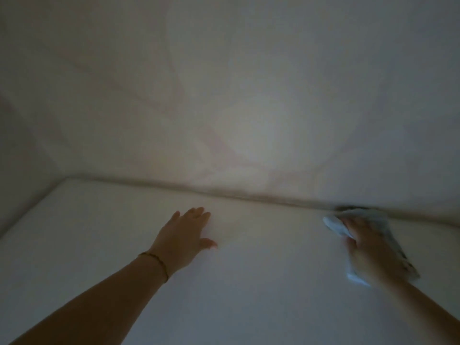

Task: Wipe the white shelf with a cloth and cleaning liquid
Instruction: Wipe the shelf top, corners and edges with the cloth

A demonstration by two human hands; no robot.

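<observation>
We are mid-wipe on the white shelf [249, 295]. At four o'clock our right hand [368, 247] presses the pale cloth [333, 224] onto the surface, right up against the seam with the back wall [224, 95]. It is too blurred to tell whether the fingers curl round the cloth. At seven o'clock our left hand [185, 235] lies flat, fingers straight, holding nothing. No liquid bottle shows. The dim light reveals no streaks, so we cannot tell how much is cleaned. We judge the job partway, with the far right corner in hand.
</observation>
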